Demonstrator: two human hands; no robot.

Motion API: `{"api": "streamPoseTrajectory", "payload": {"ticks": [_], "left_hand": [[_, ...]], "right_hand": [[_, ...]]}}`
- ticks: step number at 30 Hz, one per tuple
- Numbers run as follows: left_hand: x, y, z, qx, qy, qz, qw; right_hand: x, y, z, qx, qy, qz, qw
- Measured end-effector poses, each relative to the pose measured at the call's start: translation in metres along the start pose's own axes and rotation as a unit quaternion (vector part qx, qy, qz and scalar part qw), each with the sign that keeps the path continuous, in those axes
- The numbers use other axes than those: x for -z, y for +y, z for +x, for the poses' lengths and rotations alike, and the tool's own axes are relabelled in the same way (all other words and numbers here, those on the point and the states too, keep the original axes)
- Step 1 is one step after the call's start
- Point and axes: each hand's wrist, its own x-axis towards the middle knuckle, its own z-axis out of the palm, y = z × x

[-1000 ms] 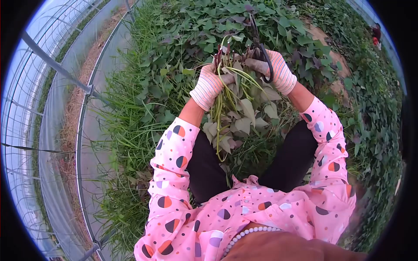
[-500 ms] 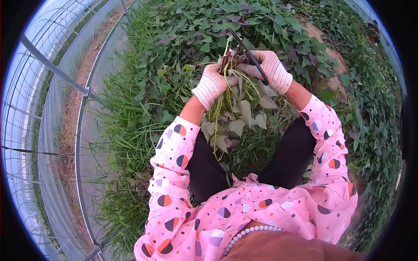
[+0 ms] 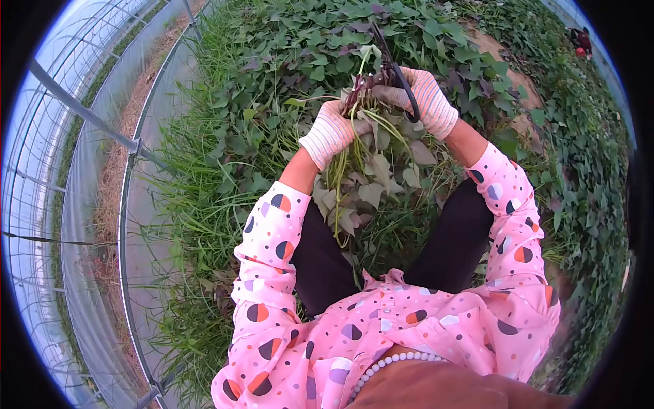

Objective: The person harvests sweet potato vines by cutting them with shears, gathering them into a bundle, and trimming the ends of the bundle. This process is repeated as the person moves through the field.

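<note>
My left hand (image 3: 334, 133), in a striped knit glove, is closed round a bundle of leafy vine stems (image 3: 340, 170). The green stems and pale-backed leaves hang down between my knees; reddish stem ends stick up above the fist. My right hand (image 3: 428, 103), gloved alike, holds a pair of black-handled scissors (image 3: 409, 95) against the palm, the tips pointing up and away. Its fingertips press on the upper stems beside my left hand. Exactly how the right fingers sit on the handles is partly hidden.
Dense leafy vines (image 3: 293, 54) cover the ground ahead and to the right. Tall grass (image 3: 197, 184) grows on the left beside a metal-framed plastic wall (image 3: 88, 204). A strip of bare soil (image 3: 521, 88) runs along the right. A dark and red shape (image 3: 580, 42) shows far right.
The scissors have tipped more upright and their handle loop has risen slightly with my right hand. My left hand keeps its hold on the stems, almost unmoved.
</note>
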Motion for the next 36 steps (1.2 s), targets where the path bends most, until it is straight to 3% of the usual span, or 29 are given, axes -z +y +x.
{"api": "streamPoseTrajectory", "payload": {"ticks": [1, 3, 11, 13, 20, 27, 36], "left_hand": [[0.002, -0.008, 0.004, 0.0, -0.002, 0.002, 1.0], [0.003, -0.015, 0.008, -0.067, -0.037, 0.12, 0.99], [0.002, 0.003, -0.008, -0.007, -0.135, 0.096, 0.986], [-0.001, 0.007, -0.01, -0.05, -0.166, 0.102, 0.98], [-0.003, 0.002, -0.01, -0.029, -0.141, -0.002, 0.99], [-0.003, 0.012, -0.014, 0.012, -0.141, -0.007, 0.99], [-0.006, -0.011, -0.001, -0.006, -0.035, 0.07, 0.997]], "right_hand": [[0.0, -0.002, 0.0, 0.0, -0.018, -0.059, 0.998], [0.001, -0.005, -0.005, 0.003, -0.028, -0.057, 0.998], [0.01, -0.011, -0.014, 0.029, -0.124, -0.013, 0.992], [0.012, -0.012, -0.015, 0.029, -0.132, -0.051, 0.989], [0.009, 0.009, -0.008, 0.035, -0.058, -0.017, 0.998], [0.008, 0.002, -0.01, 0.028, -0.04, -0.011, 0.999], [-0.003, 0.019, -0.003, -0.006, -0.022, 0.075, 0.997]]}}
